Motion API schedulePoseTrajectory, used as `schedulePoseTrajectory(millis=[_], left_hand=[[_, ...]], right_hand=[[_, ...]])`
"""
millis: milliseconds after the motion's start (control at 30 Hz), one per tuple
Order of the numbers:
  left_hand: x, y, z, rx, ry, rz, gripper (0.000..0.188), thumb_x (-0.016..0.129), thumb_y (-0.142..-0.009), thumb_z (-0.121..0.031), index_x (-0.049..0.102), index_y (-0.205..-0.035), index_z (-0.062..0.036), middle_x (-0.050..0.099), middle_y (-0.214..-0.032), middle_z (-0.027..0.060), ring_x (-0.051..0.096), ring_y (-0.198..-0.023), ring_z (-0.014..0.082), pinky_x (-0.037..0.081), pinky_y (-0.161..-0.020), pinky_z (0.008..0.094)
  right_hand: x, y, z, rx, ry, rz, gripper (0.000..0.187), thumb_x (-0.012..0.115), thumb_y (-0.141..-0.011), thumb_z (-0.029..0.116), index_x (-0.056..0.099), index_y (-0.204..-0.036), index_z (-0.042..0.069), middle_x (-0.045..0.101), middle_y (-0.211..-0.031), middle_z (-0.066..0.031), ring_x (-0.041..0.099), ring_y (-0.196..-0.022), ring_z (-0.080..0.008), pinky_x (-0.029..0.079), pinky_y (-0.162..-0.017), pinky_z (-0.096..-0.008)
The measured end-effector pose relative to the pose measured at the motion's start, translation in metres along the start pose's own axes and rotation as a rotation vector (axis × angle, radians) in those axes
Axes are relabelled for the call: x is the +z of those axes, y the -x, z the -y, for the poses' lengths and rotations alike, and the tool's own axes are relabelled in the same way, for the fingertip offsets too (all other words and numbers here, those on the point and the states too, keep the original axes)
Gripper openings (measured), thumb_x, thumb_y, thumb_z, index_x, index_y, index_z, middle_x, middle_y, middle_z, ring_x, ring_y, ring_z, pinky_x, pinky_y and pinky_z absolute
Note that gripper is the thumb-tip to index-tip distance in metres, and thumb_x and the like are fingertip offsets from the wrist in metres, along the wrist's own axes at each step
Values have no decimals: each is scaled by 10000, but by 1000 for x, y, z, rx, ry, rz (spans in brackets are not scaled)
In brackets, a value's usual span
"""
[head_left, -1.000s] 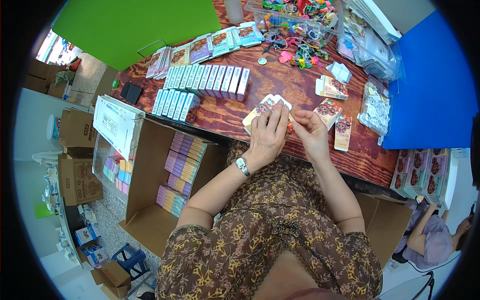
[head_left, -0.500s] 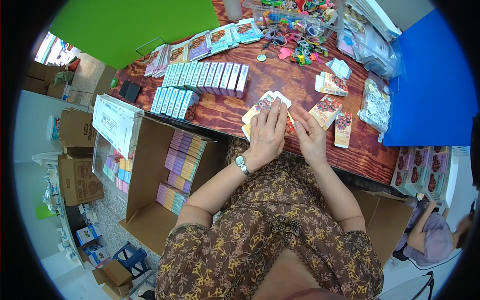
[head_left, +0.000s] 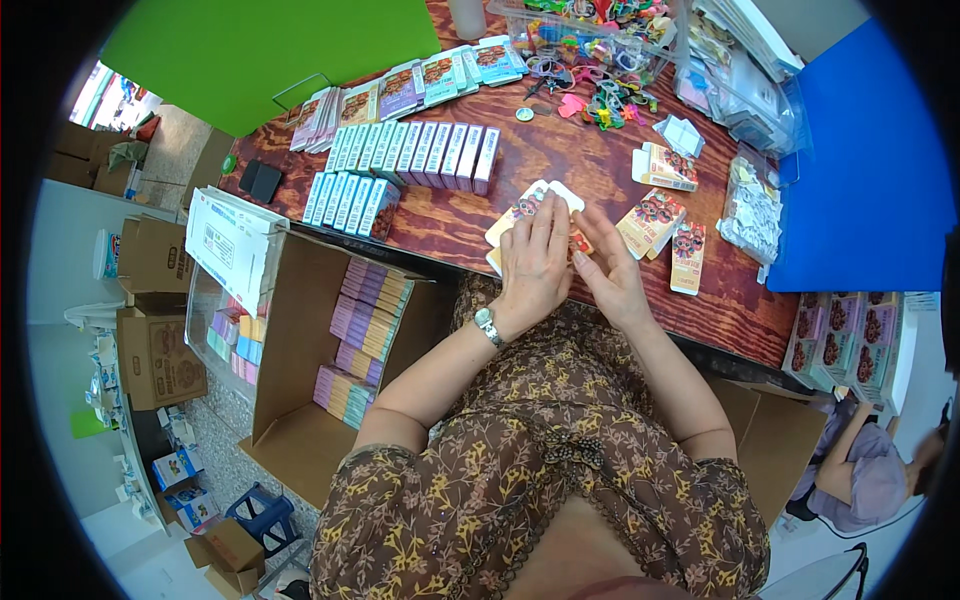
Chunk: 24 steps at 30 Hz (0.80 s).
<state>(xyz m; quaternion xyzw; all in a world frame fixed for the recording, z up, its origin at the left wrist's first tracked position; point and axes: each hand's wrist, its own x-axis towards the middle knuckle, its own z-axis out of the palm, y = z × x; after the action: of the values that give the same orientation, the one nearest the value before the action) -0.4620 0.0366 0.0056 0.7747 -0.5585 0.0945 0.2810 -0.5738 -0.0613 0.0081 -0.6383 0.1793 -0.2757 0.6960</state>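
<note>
In the head view, the left hand (head_left: pixel 536 262) is lying flat, fingers straight, over yellow cartons (head_left: pixel 516 222), which are resting near the front edge of the wooden table (head_left: pixel 440 225). The right hand (head_left: pixel 612 278) is curving loosely at their right side; whether it is pinching one, I cannot tell. Small purple-and-white boxes (head_left: pixel 455 160) are standing in a row beyond the left hand.

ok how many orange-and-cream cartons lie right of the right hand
3 visible: an upper carton, a middle carton nearest the right hand, and a lower carton. Another may be hidden under the middle one.
</note>
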Motion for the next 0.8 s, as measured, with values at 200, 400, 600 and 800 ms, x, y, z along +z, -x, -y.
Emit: schedulePoseTrajectory(millis=[200,400,600,800], left_hand=[[22,-12,31,30,273,3,1081,845,-720,-439,315,-1499,89,418,-1482,275,450,-1281,409,377,-1066,503],[38,-15,58,-207,-85,304,1095,821,-728,-530,325,-1472,103,475,-1411,268,490,-1229,397,435,-991,514],[36,-19,54,-279,48,269,1091,897,-673,-391,331,-1467,97,519,-1351,263,536,-1179,409,442,-1009,489],[45,-10,68,-181,121,44,1132,908,-656,-336,283,-1517,50,497,-1375,260,498,-1254,420,417,-1037,490]], right_hand=[[-58,-32,-15,-24,393,-173,465,654,-966,64,508,-1399,-24,590,-1360,-141,574,-1248,-210,479,-1051,-331],[-155,-55,-24,-144,447,-552,535,613,-973,29,440,-1478,4,538,-1437,-165,539,-1303,-233,440,-1084,-341],[-150,-52,-6,-297,1222,-566,604,641,-964,144,413,-1516,49,467,-1489,-223,506,-1343,-287,407,-1113,-390],[-81,-39,3,-369,1114,-349,530,646,-964,197,495,-1454,61,481,-1471,-211,431,-1391,-369,350,-1144,-434]])
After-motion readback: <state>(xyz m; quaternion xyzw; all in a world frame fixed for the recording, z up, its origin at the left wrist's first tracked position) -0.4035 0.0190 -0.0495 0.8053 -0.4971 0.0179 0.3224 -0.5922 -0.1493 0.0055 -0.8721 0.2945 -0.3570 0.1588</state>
